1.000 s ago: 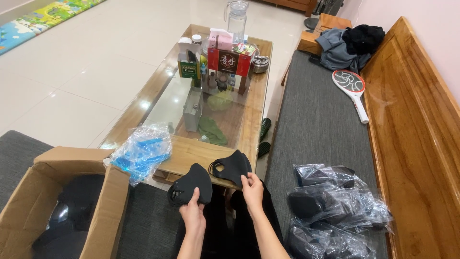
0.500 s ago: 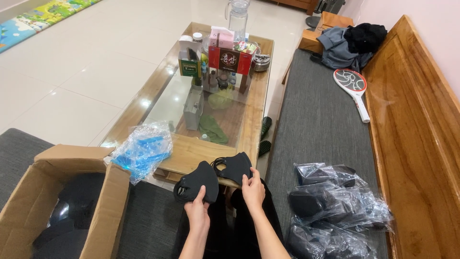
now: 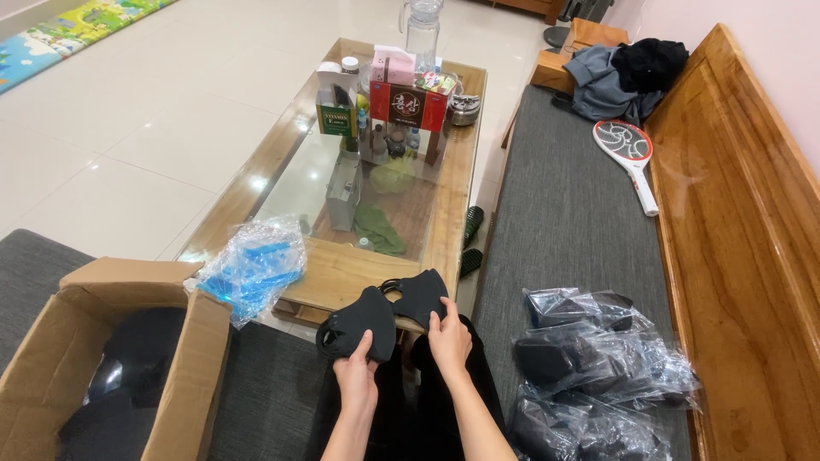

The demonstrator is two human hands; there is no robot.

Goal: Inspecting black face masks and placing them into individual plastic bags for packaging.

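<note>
Low in the head view, my left hand [image 3: 357,376] grips a black cloth face mask [image 3: 357,323] by its lower edge. My right hand [image 3: 448,337] holds a second black face mask [image 3: 420,297] just to the right of it. The two masks touch or slightly overlap near the middle, above my lap and in front of the near end of a wooden coffee table [image 3: 342,271] with a glass top.
An open cardboard box [image 3: 175,376] with dark bagged items stands at my left. A clear bag of blue items [image 3: 254,266] lies on the table's near corner. Several clear bags of black masks [image 3: 598,367] lie on the grey bench cushion at right. Boxes, jars and a jug crowd the table's far end.
Both hands have brought the two masks closer together, from apart to touching, and drawn them slightly nearer to my body.
</note>
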